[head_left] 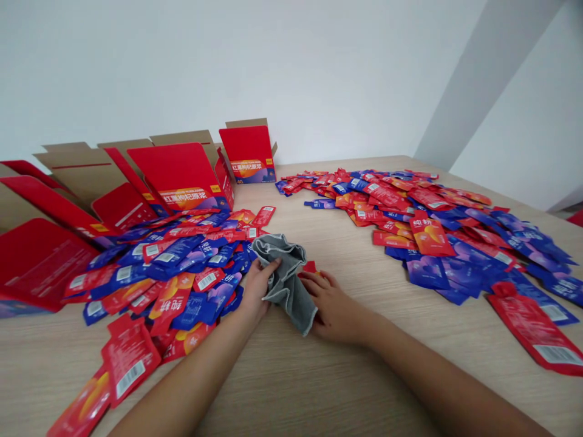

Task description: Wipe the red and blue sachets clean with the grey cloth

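A crumpled grey cloth (289, 279) with pale stitched edges is pinched in my left hand (258, 290), near the middle of the wooden table. Just right of it, my right hand (334, 308) is curled over a red pouch (310, 267), of which only a small part shows behind the fingers; the cloth's lower end lies against this hand. Left of my left hand spreads a heap of red and blue pouches (184, 255). A second, larger heap of such pouches (428, 233) covers the right side of the table.
Several open red cartons with brown flaps stand at the left, among them a front one (180, 173). Another red carton (248, 149) stands at the back by the white wall. The wooden table (291, 382) ends at the wall.
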A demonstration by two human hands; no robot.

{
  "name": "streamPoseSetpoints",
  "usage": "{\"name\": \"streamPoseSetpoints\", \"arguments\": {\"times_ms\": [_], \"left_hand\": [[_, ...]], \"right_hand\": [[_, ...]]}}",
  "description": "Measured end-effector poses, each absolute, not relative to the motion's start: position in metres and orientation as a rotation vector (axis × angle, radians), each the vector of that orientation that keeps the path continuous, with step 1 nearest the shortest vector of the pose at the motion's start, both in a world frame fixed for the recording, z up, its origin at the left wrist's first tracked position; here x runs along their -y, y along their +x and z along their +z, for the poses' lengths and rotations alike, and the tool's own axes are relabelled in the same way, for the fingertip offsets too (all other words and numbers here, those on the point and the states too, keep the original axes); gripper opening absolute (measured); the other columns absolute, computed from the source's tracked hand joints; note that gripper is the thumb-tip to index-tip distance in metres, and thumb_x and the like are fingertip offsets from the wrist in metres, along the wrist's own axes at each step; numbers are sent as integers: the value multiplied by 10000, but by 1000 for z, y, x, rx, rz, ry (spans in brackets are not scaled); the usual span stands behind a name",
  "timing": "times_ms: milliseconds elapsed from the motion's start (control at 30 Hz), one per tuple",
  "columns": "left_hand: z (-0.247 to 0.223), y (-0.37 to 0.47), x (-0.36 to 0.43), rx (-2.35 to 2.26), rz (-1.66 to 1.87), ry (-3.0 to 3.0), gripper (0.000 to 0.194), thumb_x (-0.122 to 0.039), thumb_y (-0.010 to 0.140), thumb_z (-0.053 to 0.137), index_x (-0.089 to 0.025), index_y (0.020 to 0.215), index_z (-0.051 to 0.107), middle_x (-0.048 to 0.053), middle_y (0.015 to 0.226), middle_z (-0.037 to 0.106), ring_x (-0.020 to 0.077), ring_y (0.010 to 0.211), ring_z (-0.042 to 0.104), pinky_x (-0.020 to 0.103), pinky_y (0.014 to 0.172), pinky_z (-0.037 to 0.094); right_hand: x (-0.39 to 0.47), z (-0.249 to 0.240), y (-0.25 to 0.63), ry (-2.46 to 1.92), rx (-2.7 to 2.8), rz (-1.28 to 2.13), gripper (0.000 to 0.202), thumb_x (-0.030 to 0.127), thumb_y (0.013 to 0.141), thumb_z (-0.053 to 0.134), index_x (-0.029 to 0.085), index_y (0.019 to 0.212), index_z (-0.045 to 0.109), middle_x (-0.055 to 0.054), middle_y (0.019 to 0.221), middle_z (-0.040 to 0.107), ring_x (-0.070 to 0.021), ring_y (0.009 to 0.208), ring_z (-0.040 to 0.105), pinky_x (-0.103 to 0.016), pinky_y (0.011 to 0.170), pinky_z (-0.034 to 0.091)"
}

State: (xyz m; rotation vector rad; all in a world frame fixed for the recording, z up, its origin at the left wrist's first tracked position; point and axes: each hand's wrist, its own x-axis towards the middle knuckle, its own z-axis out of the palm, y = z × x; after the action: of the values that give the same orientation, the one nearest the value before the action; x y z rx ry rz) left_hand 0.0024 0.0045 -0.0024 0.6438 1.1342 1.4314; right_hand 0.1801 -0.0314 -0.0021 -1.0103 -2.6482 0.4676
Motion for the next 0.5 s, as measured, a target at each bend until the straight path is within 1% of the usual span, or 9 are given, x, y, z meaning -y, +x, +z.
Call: {"name": "streamPoseSetpoints", "arguments": {"times_ms": [67, 167, 267, 333, 400, 467, 500], "left_hand": [[-2, 4, -4, -1140, 1424, 658, 441, -281, 486, 804, -166, 851, 586, -11, 749, 675, 125, 624, 612, 248, 640, 475], [-2, 4, -3, -1112, 1379, 652, 443, -284, 491, 806, -164, 857, 586, -4, 733, 677, 129, 610, 617, 252, 629, 481], [-4, 4, -3, -1083, 1310, 646, 422, -273, 518, 777, -162, 881, 592, 0, 711, 676, 138, 597, 623, 260, 619, 482], [-4, 5, -2, -1088, 1293, 642, 407, -251, 530, 748, -163, 895, 592, -6, 693, 671, 145, 599, 626, 261, 619, 481], [-3, 7, 0, -1083, 1319, 659, 405, -228, 532, 735, -163, 903, 587, -7, 719, 675, 144, 627, 629, 256, 636, 481], [-2, 9, 4, -1052, 1351, 703, 416, -219, 531, 747, -163, 910, 583, 1, 784, 683, 142, 677, 632, 255, 667, 483], [-2, 11, 5, -1033, 1351, 727, 424, -222, 531, 756, -165, 914, 583, 5, 812, 685, 144, 699, 632, 257, 682, 484]], "right_hand": [[28, -2, 184, -1087, 2682, 395, 558, 319, 786, 532, 217, 1329, 454, -132, 1418, 391, -289, 1334, 248, -524, 1065, 130], [13, -5, 199, -1343, 2610, 244, 461, 226, 826, 456, 236, 1285, 503, -120, 1403, 415, -291, 1324, 267, -556, 1041, 143], [1, -6, 213, -1526, 2389, 132, 371, 178, 848, 404, 205, 1167, 592, -127, 1336, 487, -290, 1288, 328, -557, 1037, 154], [1, -4, 213, -1457, 2247, 196, 343, 219, 885, 368, 177, 1136, 598, -134, 1265, 543, -263, 1233, 402, -508, 1043, 201], [7, -1, 206, -1291, 2144, 405, 382, 307, 905, 374, 165, 1231, 513, -131, 1246, 553, -229, 1169, 468, -443, 1014, 296], [15, 1, 195, -1164, 2071, 641, 545, 382, 856, 483, 166, 1343, 368, -132, 1290, 515, -220, 1121, 508, -400, 956, 376], [18, 1, 191, -1139, 2034, 731, 625, 386, 818, 540, 173, 1365, 323, -129, 1289, 512, -219, 1089, 528, -388, 923, 404]]}}
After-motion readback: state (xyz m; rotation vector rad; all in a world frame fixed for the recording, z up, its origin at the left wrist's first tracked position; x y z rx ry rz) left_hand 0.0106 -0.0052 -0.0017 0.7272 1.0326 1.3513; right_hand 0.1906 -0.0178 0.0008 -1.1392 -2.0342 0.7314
